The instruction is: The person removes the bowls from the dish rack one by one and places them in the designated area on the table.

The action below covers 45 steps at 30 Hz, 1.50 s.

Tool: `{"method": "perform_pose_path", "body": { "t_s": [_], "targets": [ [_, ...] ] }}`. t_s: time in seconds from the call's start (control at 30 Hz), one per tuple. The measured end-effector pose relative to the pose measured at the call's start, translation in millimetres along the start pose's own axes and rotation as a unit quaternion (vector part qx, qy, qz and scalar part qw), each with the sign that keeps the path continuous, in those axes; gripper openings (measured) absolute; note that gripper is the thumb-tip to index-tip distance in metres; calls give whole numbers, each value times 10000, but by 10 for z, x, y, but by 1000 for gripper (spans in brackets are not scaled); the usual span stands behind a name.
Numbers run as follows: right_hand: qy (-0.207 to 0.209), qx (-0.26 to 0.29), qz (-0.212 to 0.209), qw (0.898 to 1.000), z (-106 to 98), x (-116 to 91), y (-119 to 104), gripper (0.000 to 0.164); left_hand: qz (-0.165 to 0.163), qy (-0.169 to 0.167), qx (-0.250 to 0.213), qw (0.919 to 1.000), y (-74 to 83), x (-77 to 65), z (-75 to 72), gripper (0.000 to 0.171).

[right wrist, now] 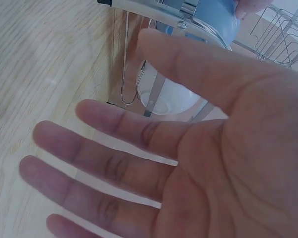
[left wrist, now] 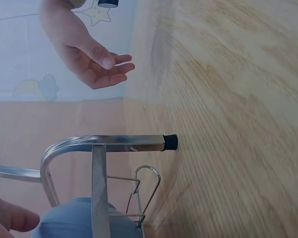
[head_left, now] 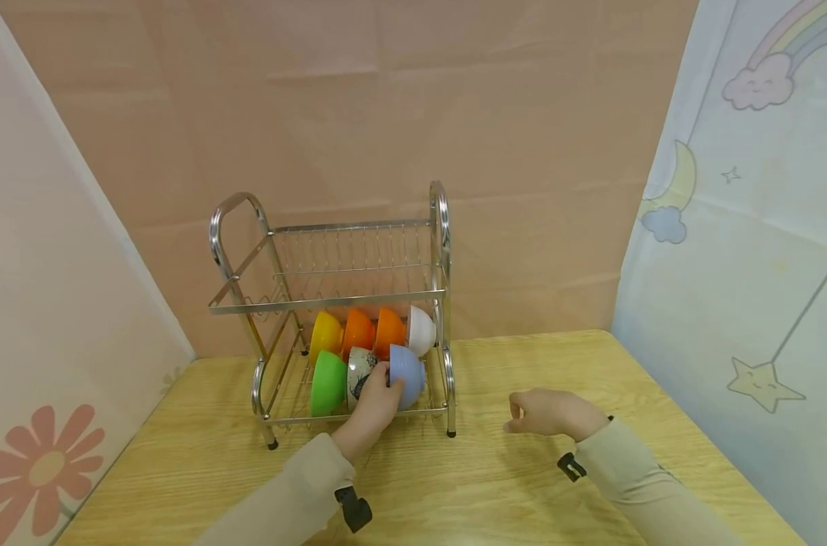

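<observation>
My left hand (head_left: 379,398) pinches the rim of a light blue bowl (head_left: 407,375), which stands on its side at the right front of the rack's lower tier. The left wrist view shows the thumb (left wrist: 22,218) against that blue bowl (left wrist: 72,220), partly behind the rack's bars. Just left of the hand are a white bowl with a dark pattern (head_left: 360,370) and a green bowl (head_left: 328,384). Over the table, right of the rack, my right hand (head_left: 550,413) holds nothing; its fingers (right wrist: 124,168) are relaxed and spread in the right wrist view.
A two-tier metal dish rack (head_left: 328,302) stands on the wooden table (head_left: 523,485). Behind the front bowls, its lower tier holds a yellow bowl (head_left: 326,334), two orange bowls (head_left: 390,331) and a white bowl (head_left: 422,331). Fabric backdrops (head_left: 536,167) surround the table.
</observation>
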State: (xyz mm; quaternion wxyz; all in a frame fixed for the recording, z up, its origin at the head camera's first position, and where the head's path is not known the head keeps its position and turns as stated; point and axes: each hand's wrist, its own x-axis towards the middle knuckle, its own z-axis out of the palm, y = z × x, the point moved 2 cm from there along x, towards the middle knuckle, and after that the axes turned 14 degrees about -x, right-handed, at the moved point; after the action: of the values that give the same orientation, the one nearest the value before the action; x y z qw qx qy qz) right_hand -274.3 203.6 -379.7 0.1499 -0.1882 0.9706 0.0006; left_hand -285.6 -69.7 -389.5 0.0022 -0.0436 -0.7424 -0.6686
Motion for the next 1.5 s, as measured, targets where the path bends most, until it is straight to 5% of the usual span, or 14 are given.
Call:
{"method": "perform_pose_path", "body": {
  "t_s": [0.37,0.77,0.93,1.03,1.1,1.17,1.27,1.37,1.43,1.5],
  "targets": [
    [36,-22,-8,10000,-8,5,-23,24,-365,437,-714,9958,13,41,10,34],
    [97,17,-78,9999,-22,6,-45,25,-385,-268,-899,9948,451,-151,-84,38],
    [68,28,-102,9999,-49,20,-49,24,282,-698,-231,9969,631,-292,-122,32],
    [79,-4,-126,9999,-71,36,-53,24,1138,-1085,801,9843,660,-387,-100,25],
    [107,-4,-158,9998,-86,44,-60,24,1866,-1358,1775,9567,643,-463,-74,19],
    [147,-24,-175,9997,-95,55,-66,24,2693,-1579,2786,9083,612,-532,-51,16],
    [193,-76,-176,9996,-104,71,-68,25,4238,-1692,3972,7962,560,-618,-32,18],
    [199,-159,-143,9996,-103,81,-63,24,5559,-1691,4407,6843,494,-665,-35,24],
    [197,-198,-150,9995,-104,84,-64,25,6055,-1803,4456,6343,438,-674,-47,24],
    [205,-214,-162,9994,-105,80,-70,25,6313,-1948,4528,5988,386,-674,-64,25]
  ]
}}
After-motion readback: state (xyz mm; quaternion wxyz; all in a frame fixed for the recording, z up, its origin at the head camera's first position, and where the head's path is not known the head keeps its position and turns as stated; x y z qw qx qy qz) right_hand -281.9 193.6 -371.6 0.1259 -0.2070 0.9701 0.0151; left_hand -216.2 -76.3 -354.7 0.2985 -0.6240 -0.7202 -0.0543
